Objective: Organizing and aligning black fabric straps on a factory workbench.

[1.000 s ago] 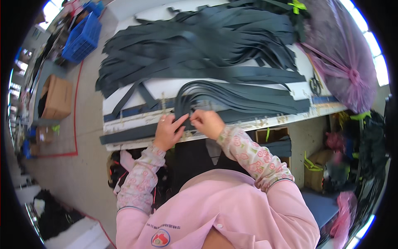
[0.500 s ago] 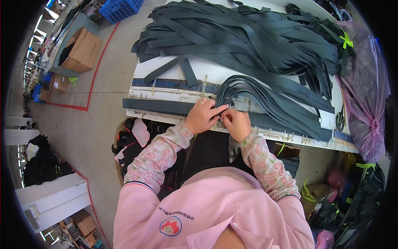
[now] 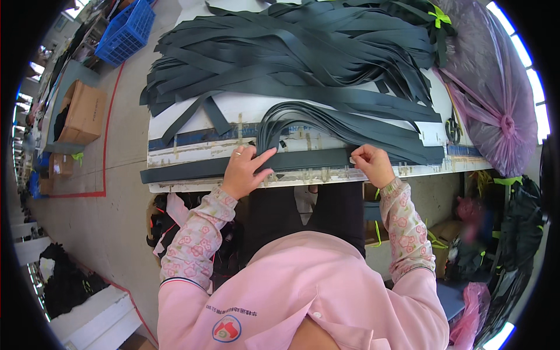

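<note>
Flat dark strip (image 3: 309,158), left hand (image 3: 245,172) pressing open-fingered, right hand (image 3: 373,165) pinching its end

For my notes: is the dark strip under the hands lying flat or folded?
Flat: the dark strip lies stretched along the table edge, between both hands.

Counted items: two bare hands at 6 o'clock, one blue plastic crate (image 3: 126,32) at 11 o'clock, one brown cardboard box (image 3: 84,114) at 9 o'clock, one purple plastic bag (image 3: 496,87) at 2 o'clock.
</note>
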`<state>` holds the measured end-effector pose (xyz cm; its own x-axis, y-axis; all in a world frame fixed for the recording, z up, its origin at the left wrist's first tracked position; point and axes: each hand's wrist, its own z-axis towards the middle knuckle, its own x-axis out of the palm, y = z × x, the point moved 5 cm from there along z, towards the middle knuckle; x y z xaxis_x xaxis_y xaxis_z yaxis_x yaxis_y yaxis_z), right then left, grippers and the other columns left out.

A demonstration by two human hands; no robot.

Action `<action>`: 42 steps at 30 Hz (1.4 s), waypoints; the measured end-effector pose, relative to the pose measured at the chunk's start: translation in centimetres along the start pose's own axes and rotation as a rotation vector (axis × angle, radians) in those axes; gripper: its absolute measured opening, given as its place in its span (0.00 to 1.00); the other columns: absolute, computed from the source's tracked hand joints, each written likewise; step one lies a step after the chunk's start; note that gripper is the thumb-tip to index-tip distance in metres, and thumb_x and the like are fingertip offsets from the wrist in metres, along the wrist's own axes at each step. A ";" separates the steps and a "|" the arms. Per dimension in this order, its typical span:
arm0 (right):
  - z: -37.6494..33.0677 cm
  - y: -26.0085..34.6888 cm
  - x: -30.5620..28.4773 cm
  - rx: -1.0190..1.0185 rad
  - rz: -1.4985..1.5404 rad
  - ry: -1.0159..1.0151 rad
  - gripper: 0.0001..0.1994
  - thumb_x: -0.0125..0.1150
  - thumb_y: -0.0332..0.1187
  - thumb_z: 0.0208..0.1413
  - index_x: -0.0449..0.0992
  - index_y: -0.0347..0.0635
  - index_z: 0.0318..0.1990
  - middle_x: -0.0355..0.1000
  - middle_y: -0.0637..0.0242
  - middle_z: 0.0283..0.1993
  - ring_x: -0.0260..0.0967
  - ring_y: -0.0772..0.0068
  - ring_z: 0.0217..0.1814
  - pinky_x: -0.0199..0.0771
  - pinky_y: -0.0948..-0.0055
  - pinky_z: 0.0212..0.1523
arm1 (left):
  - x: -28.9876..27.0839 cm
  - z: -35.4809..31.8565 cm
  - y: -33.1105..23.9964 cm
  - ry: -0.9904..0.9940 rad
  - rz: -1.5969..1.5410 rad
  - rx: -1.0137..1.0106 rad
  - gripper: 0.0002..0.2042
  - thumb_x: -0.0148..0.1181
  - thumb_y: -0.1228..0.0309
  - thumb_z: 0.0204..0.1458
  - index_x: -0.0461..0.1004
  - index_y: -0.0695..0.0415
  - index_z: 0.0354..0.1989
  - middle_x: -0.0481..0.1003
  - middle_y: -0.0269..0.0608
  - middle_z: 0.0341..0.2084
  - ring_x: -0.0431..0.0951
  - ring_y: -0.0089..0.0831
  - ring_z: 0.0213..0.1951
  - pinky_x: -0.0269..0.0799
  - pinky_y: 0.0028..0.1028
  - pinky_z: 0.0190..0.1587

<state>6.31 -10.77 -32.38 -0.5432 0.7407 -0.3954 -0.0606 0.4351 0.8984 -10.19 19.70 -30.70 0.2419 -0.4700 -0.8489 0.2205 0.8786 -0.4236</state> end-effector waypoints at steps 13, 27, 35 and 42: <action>-0.8 1.7 0.2 -0.109 -0.365 -0.078 0.06 0.62 0.31 0.54 0.80 0.38 0.34 0.76 0.58 0.24 0.77 0.62 0.27 0.74 0.67 0.32 | 0.3 0.3 0.1 -0.004 -0.016 -0.018 0.27 0.71 0.63 0.45 0.77 0.43 0.58 0.63 0.40 0.29 0.64 0.40 0.34 0.64 0.36 0.41; 0.4 5.4 12.6 -0.108 0.033 0.524 0.21 0.61 0.31 0.57 0.73 0.33 0.57 0.78 0.63 0.26 0.77 0.75 0.30 0.74 0.71 0.34 | 0.3 -0.1 -0.4 -0.083 0.064 0.020 0.23 0.67 0.72 0.48 0.79 0.43 0.55 0.63 0.38 0.28 0.65 0.39 0.33 0.63 0.36 0.38; 2.7 8.6 14.9 -0.267 0.027 0.212 0.12 0.62 0.30 0.54 0.77 0.36 0.44 0.77 0.56 0.28 0.76 0.59 0.30 0.75 0.64 0.34 | -0.1 -0.4 0.0 -0.054 0.044 0.013 0.21 0.65 0.72 0.48 0.80 0.44 0.53 0.65 0.42 0.31 0.66 0.42 0.34 0.63 0.38 0.39; 1.1 7.1 15.6 -0.220 -0.123 0.136 0.05 0.64 0.32 0.52 0.80 0.42 0.34 0.77 0.58 0.25 0.76 0.55 0.28 0.75 0.61 0.34 | 0.4 0.7 0.0 -0.004 -0.015 0.034 0.24 0.66 0.68 0.47 0.78 0.41 0.57 0.65 0.39 0.30 0.66 0.40 0.36 0.65 0.38 0.42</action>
<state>-1.65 4.41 -32.40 -0.6267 0.6072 -0.4884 -0.3056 0.3850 0.8709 -9.41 19.48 -30.83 0.2426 -0.4831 -0.8413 0.2558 0.8683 -0.4249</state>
